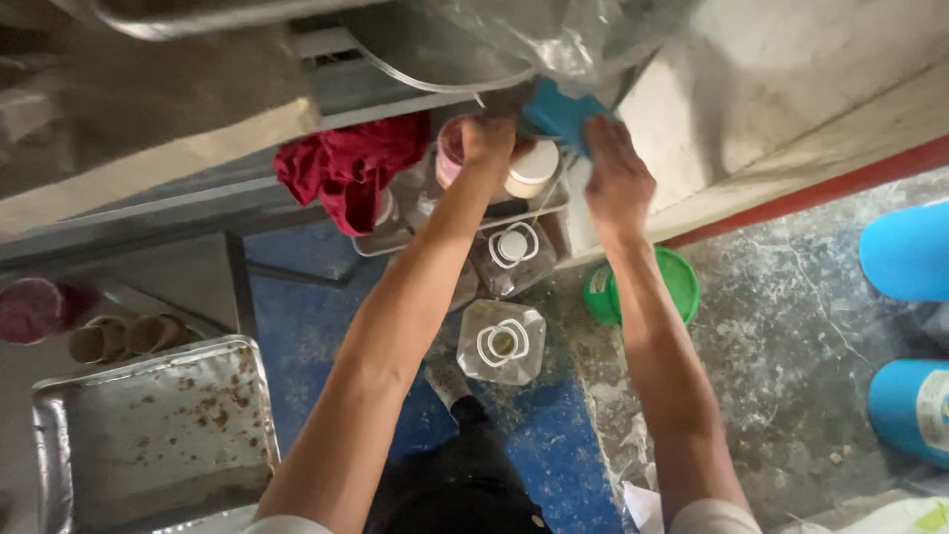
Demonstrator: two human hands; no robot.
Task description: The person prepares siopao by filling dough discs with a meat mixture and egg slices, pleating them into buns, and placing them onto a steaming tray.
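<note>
Both my arms reach forward over the floor to a low metal shelf. My left hand (486,140) is closed around a jar with a pink lid (451,150) standing on a metal tray (550,202). My right hand (615,176) presses on a blue object (560,115) beneath clear plastic wrap (554,40). A cream-lidded jar (532,170) stands between the two hands.
A red cloth (348,168) hangs on the shelf. Two clear plastic jugs (502,341) stand on the floor beside a green lid (678,287). A dirty metal baking tray (148,435) lies at the lower left. Blue containers (909,247) stand at the right.
</note>
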